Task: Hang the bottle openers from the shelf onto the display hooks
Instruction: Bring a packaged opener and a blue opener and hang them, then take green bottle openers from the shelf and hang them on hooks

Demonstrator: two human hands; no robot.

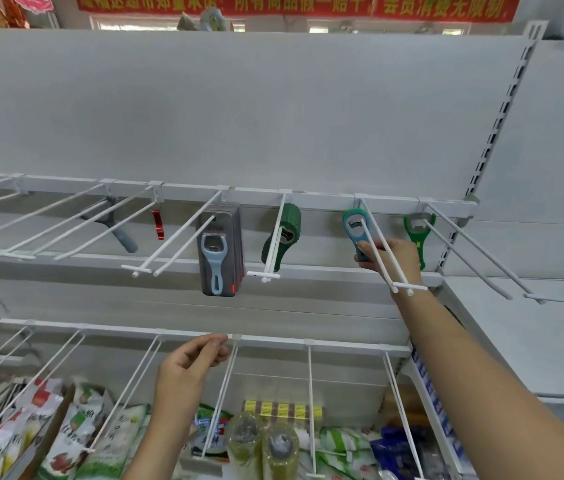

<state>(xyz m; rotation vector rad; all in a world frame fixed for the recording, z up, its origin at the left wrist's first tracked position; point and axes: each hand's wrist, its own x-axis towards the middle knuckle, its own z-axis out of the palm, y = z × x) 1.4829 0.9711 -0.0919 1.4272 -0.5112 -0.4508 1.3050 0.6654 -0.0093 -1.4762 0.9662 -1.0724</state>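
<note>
While the right hand reaches up to the upper rail, its grip is wrapped round the handle of a blue-and-teal bottle opener, whose head sits on a white double-wire display hook close to the back panel. The left hand is lower, fingers curled with the tips at the lower rail; whether that grip pinches anything cannot be told. A grey carded pack on a middle hook holds a light-blue opener. Other hooks carry a bright green opener, a dark green ribbed opener and a small red opener. The bottom shelf holds food packets and wrapped bottles. Above the plain grey panel hangs a red banner with yellow characters
</note>
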